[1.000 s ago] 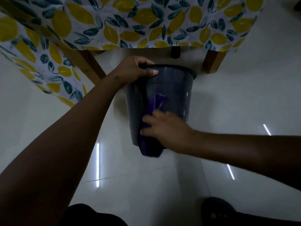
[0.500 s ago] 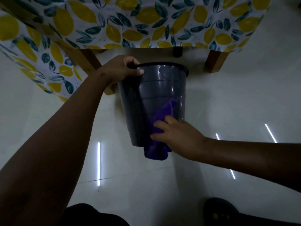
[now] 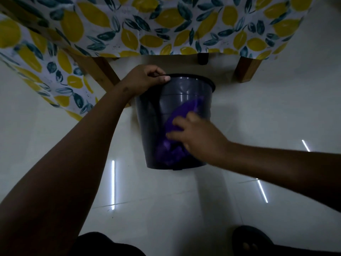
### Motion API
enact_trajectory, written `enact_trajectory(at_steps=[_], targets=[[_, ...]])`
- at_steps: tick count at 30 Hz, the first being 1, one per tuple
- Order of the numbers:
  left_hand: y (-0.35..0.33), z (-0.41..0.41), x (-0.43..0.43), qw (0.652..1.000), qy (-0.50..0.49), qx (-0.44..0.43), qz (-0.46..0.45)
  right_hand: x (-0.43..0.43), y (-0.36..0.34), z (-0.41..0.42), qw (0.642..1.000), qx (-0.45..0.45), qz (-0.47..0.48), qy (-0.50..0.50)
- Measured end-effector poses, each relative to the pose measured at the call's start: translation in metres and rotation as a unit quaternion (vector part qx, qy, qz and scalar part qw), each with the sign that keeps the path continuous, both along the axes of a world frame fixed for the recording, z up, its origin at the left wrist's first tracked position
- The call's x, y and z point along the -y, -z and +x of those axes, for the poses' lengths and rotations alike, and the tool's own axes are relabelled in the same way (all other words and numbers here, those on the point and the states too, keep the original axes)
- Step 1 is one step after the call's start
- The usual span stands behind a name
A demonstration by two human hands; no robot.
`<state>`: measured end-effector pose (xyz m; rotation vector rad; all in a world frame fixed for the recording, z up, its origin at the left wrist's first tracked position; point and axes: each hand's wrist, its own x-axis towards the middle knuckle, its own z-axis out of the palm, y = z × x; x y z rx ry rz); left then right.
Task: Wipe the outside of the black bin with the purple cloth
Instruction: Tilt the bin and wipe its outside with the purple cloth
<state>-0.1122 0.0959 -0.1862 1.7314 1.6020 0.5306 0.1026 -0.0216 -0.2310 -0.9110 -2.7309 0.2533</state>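
- Bin on the floor, before the covered counter.
- Left hand on its rim; right hand presses cloth against its side.

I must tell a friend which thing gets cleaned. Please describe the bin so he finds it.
Find the lemon-print tablecloth. On the pale floor before it stands a black bin, wider at its rim. A purple cloth is pressed against it.

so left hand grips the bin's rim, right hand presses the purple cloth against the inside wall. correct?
Not quite. In the head view the right hand presses the purple cloth against the outside wall of the bin, not the inside. The rest holds: the left hand grips the rim.
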Motion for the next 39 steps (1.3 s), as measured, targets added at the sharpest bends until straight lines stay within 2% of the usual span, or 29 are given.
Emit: enact_trajectory(at_steps=[3,10,14,17,19,22,26,31,36,39], targets=[[-0.005,0.007,-0.008,0.998,0.025,-0.059,-0.001,0.02,0.005,-0.005,0.997,0.027,-0.014,-0.067],[-0.003,0.038,-0.007,0.993,0.031,-0.115,0.022,-0.007,-0.027,-0.001,0.994,-0.034,-0.081,-0.063],[-0.006,0.026,-0.009,0.996,0.038,-0.081,0.0,-0.045,-0.066,0.019,0.993,-0.051,-0.104,-0.037],[-0.01,0.018,-0.005,0.998,0.055,-0.024,-0.027,-0.06,-0.086,0.038,0.99,-0.089,-0.111,0.009],[-0.01,0.016,-0.004,0.998,0.055,-0.023,-0.018,-0.066,-0.09,0.05,0.988,-0.106,-0.106,0.033],[-0.012,0.015,-0.006,0.997,0.063,-0.048,-0.009,-0.071,-0.075,0.055,0.989,-0.116,-0.075,0.061],[-0.006,0.028,-0.008,0.999,0.032,0.016,-0.017,-0.046,-0.028,0.041,0.993,-0.063,-0.042,0.087],[0.004,0.036,-0.005,0.999,-0.006,0.038,0.02,0.004,-0.009,0.022,0.999,-0.022,-0.031,0.016],[-0.004,0.05,-0.001,0.999,0.025,0.036,0.021,-0.062,-0.033,0.024,0.985,-0.093,0.003,0.146],[-0.002,0.047,-0.001,0.999,0.011,0.043,0.021,-0.078,-0.034,0.029,0.982,-0.096,0.006,0.165]])
